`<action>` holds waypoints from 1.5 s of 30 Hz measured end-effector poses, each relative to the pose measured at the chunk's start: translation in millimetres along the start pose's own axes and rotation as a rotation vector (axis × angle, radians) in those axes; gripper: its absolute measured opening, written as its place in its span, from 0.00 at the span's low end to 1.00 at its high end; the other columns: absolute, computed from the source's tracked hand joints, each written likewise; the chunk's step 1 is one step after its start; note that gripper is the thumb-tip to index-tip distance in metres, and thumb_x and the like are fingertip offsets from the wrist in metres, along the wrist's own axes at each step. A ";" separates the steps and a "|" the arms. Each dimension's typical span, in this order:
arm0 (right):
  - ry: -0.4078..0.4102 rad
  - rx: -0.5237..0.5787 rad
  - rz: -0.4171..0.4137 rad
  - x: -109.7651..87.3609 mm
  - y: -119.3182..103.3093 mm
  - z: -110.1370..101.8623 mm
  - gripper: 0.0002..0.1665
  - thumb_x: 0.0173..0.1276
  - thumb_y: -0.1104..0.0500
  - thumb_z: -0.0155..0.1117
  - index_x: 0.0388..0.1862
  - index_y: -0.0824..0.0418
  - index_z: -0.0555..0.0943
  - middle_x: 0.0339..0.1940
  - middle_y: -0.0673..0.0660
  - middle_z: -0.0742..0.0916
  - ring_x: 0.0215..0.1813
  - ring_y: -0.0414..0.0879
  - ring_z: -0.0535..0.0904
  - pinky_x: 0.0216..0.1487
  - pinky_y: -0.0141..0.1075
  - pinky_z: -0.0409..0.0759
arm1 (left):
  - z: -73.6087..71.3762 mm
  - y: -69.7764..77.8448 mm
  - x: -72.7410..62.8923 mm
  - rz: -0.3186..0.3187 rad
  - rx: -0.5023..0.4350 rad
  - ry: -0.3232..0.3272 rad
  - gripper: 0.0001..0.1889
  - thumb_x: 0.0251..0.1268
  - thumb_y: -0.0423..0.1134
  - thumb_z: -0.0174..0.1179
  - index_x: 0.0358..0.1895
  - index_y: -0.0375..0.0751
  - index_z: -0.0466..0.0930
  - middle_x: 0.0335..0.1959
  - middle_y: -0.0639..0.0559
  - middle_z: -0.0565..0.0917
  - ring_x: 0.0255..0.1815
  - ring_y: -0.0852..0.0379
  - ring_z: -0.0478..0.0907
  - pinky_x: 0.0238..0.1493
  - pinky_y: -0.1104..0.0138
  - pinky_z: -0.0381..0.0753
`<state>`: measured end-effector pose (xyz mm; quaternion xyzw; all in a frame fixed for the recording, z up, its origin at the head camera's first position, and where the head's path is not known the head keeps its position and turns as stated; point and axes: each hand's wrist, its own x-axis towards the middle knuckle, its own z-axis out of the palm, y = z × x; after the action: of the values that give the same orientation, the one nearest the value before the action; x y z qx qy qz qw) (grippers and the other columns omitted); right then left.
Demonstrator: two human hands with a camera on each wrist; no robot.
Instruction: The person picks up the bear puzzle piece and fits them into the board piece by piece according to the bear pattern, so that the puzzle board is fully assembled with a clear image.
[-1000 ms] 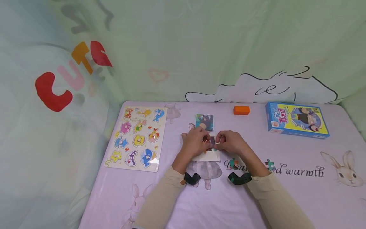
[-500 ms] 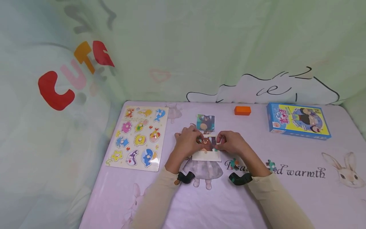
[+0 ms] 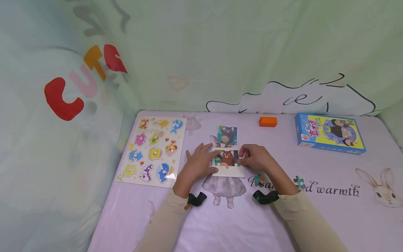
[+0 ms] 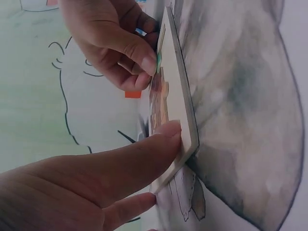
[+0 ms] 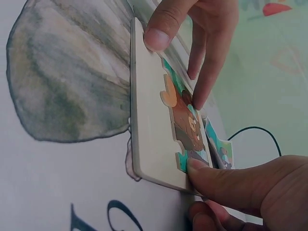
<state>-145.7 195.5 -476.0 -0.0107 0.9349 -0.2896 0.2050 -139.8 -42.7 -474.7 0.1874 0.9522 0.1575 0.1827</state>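
Observation:
A small wooden jigsaw board (image 3: 231,171) lies on the table. Assembled pieces of a brown bear picture (image 3: 226,158) fill its upper half; its lower half is bare wood. My left hand (image 3: 197,166) spreads over the board's left side. Its thumb (image 4: 166,137) rests on the bare wood, and a straight finger (image 5: 208,86) touches the picture's top edge. My right hand (image 3: 256,157) grips the board's right edge, its thumb (image 5: 204,171) pressing at the green corner of a piece and the other fingers curled at the edge. Two loose jigsaw pieces, one orange and green (image 3: 259,180), one teal (image 3: 299,182), lie near my right wrist.
Beyond the board lies another square bear picture (image 3: 227,134). A peg puzzle board (image 3: 151,175) with sea animals is at the left. An orange block (image 3: 268,121) and a blue and yellow box (image 3: 330,133) are at the back right. Curtains (image 3: 189,52) rise behind the table.
My left hand has drawn back leftward from the pieces, its fingers spreading out, and the bear picture has come into sight. My right hand has stayed at the board's right edge.

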 end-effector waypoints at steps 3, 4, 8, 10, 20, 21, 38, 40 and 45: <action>-0.006 0.002 0.005 0.2 -0.4 0.2 0.15 0.63 0.53 0.75 0.40 0.58 0.80 0.29 0.56 0.78 0.35 0.49 0.73 0.32 0.37 0.69 | 1.6 0.9 -1.8 -0.003 0.030 0.011 0.34 0.64 0.52 0.70 0.74 0.64 0.71 0.82 0.54 0.61 0.84 0.45 0.50 0.71 0.26 0.50; -0.007 -0.001 0.004 -0.1 -0.7 0.2 0.15 0.63 0.52 0.75 0.40 0.58 0.80 0.29 0.55 0.78 0.35 0.49 0.73 0.32 0.37 0.69 | 1.5 1.1 -2.4 -0.002 0.034 0.015 0.34 0.64 0.52 0.70 0.73 0.64 0.71 0.82 0.54 0.61 0.84 0.45 0.51 0.71 0.27 0.51; -0.006 -0.007 -0.021 -3.5 -0.5 -1.1 0.15 0.65 0.52 0.74 0.42 0.58 0.80 0.30 0.55 0.79 0.35 0.49 0.73 0.34 0.37 0.69 | -0.5 1.8 -3.9 0.008 0.046 0.012 0.34 0.64 0.53 0.69 0.74 0.64 0.71 0.82 0.54 0.61 0.84 0.44 0.51 0.71 0.27 0.52; -0.003 0.003 -0.044 -6.4 0.9 -2.4 0.15 0.66 0.52 0.73 0.43 0.58 0.80 0.31 0.55 0.80 0.36 0.49 0.74 0.34 0.37 0.70 | -1.8 1.7 -4.5 0.015 0.056 0.015 0.34 0.64 0.54 0.69 0.74 0.65 0.70 0.82 0.54 0.61 0.84 0.44 0.52 0.71 0.28 0.53; 0.000 0.022 -0.102 -36.1 16.7 -8.5 0.16 0.67 0.53 0.72 0.50 0.57 0.83 0.37 0.53 0.85 0.42 0.49 0.77 0.43 0.37 0.79 | 0.6 0.0 -5.6 0.031 0.063 0.008 0.34 0.65 0.54 0.69 0.74 0.64 0.70 0.82 0.54 0.60 0.84 0.46 0.52 0.72 0.28 0.53; -0.010 0.017 -0.102 -39.8 18.3 -10.2 0.17 0.67 0.53 0.72 0.50 0.57 0.83 0.37 0.52 0.85 0.42 0.48 0.77 0.42 0.36 0.80 | 1.1 -0.1 -5.6 0.031 0.064 0.008 0.34 0.65 0.54 0.69 0.74 0.64 0.70 0.82 0.54 0.60 0.84 0.46 0.52 0.72 0.28 0.53; -0.027 -0.140 -0.150 -67.3 36.0 -10.9 0.24 0.48 0.54 0.86 0.44 0.56 0.88 0.41 0.51 0.88 0.43 0.46 0.79 0.48 0.47 0.85 | 3.9 -4.8 -2.5 0.042 0.098 0.006 0.36 0.66 0.56 0.67 0.76 0.67 0.66 0.83 0.55 0.58 0.85 0.47 0.51 0.71 0.28 0.55; -0.018 -0.151 -0.156 -67.6 35.5 -10.2 0.23 0.47 0.55 0.87 0.43 0.56 0.88 0.41 0.51 0.88 0.43 0.46 0.79 0.48 0.47 0.85 | 4.5 -5.0 -2.3 0.043 0.096 0.010 0.36 0.66 0.56 0.67 0.76 0.67 0.66 0.83 0.55 0.59 0.85 0.47 0.51 0.71 0.28 0.55; -0.004 -0.153 -0.167 -67.2 36.2 -9.1 0.20 0.47 0.57 0.87 0.40 0.54 0.88 0.40 0.51 0.88 0.42 0.46 0.79 0.47 0.45 0.85 | 5.1 -4.9 -1.5 0.045 0.100 0.013 0.36 0.66 0.56 0.67 0.77 0.68 0.65 0.83 0.55 0.59 0.85 0.47 0.51 0.71 0.28 0.55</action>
<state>-84.1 239.8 -463.5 -0.1049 0.9497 -0.2334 0.1805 -137.9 -46.5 -480.5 0.2167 0.9556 0.1148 0.1633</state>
